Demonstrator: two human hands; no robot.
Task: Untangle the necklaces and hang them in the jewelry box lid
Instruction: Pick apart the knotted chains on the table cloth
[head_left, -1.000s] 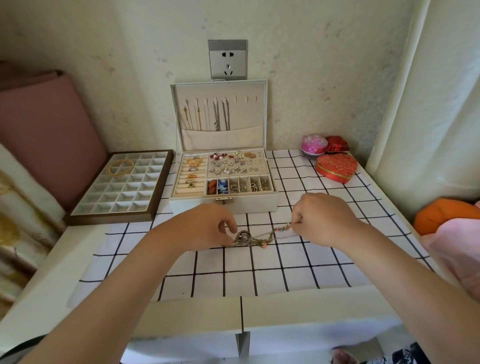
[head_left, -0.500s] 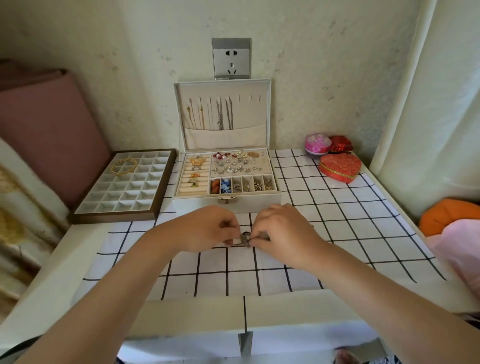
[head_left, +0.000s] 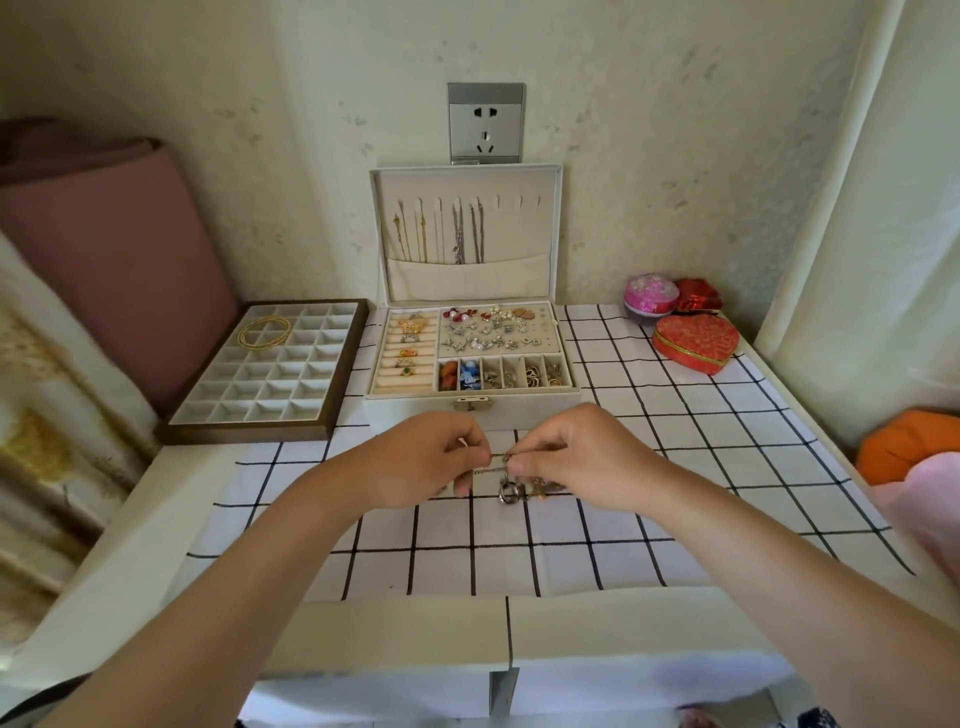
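Right hand (head_left: 576, 457) now apart from left hand (head_left: 431, 462), tangled necklaces (head_left: 511, 488) between

The jewelry box (head_left: 540, 413) sits on the cloth (head_left: 675, 415), its lid (head_left: 524, 244) upright behind it. A tray (head_left: 265, 369) lies to its left, small boxes (head_left: 696, 343) to its right — before it, the tangled necklaces (head_left: 511, 486).

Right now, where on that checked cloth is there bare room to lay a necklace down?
Bare: the near strip of the checked cloth, below both hands, and the squares between the jewelry box and the heart box. Crowded: the tangled necklaces pinched between left hand and right hand, and the tray at far left.
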